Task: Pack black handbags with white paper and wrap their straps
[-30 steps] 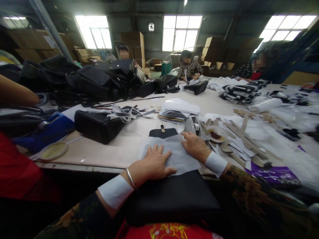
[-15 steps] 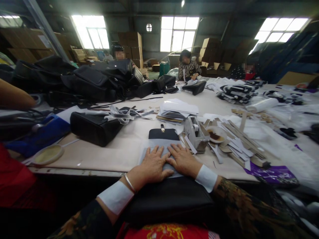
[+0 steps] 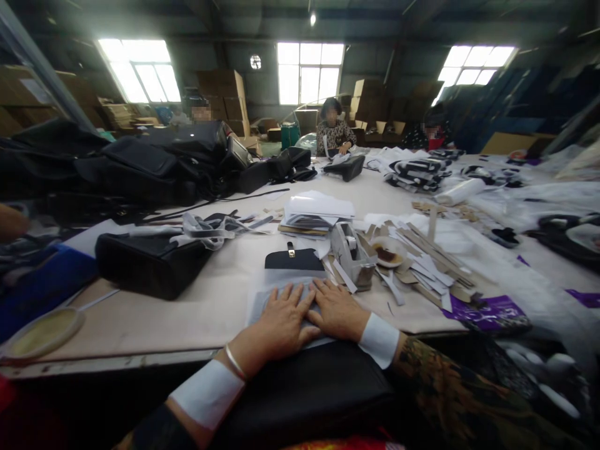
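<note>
Both palms lie flat on a thin, pale translucent sheet (image 3: 262, 297) spread over a black bag. My left hand (image 3: 287, 322) has its fingers stretched forward and apart. Beside it, thumb touching my left hand, my right hand (image 3: 338, 309) also rests with fingers spread. Past the sheet's far edge shows the bag's black flap (image 3: 295, 258), with a strap and a gold-coloured clasp (image 3: 291, 252). The black bag body (image 3: 304, 387) hangs over the table edge toward me. What lies directly under my palms is hidden.
A tape dispenser (image 3: 352, 256) stands right of the flap, near a dish of brown glue (image 3: 389, 251) and cardboard strips (image 3: 440, 262). Stacked papers (image 3: 316, 215) lie behind. Left are a black bag (image 3: 150, 262) and a round pale dish (image 3: 44, 331). A co-worker (image 3: 334, 128) sits across the table (image 3: 178, 331).
The view has swung to the right, so the scene sits further left. Both hands stay flat on the sheet with little visible movement. The arm at the left edge shows less.
</note>
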`<act>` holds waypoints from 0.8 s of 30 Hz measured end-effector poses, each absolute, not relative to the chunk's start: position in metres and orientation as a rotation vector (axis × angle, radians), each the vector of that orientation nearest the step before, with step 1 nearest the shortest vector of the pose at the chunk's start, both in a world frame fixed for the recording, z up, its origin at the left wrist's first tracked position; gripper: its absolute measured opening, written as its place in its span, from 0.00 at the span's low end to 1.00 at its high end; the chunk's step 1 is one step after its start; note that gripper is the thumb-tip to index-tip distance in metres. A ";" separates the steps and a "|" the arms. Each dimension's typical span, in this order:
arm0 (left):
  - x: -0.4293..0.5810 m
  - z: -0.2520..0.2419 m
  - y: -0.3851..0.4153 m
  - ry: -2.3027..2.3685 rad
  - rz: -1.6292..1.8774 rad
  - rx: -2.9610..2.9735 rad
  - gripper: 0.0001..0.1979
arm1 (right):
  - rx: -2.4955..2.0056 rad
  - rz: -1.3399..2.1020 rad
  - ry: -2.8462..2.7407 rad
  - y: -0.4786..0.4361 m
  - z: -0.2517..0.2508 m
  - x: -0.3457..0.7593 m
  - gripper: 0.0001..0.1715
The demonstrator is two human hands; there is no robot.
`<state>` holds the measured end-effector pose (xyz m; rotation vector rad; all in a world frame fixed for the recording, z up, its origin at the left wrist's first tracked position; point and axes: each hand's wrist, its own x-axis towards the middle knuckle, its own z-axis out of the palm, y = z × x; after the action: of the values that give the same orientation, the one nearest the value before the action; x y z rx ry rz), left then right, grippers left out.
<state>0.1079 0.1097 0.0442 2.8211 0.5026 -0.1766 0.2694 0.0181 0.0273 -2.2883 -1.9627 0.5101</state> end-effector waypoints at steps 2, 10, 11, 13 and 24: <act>0.107 0.038 0.108 0.521 -0.204 2.838 0.42 | -2.269 0.494 -1.944 0.013 0.030 0.274 0.47; 0.119 0.045 0.113 0.496 -0.346 2.952 0.34 | -2.038 0.268 -1.877 -0.035 0.039 0.311 0.31; 0.121 0.043 0.113 0.503 -0.364 2.985 0.34 | -1.994 0.195 -1.828 -0.048 0.039 0.314 0.27; 0.125 0.037 0.114 0.516 -0.394 3.049 0.33 | -1.890 0.081 -1.740 -0.078 0.036 0.319 0.21; 0.123 -0.004 0.139 0.505 -0.310 3.143 0.32 | -2.503 -0.324 -0.325 -0.288 0.013 0.419 0.20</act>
<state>0.1230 0.1388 -0.0044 3.1432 0.5046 -0.3100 0.4191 -0.2884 0.0128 -2.5028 -0.3252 -0.3242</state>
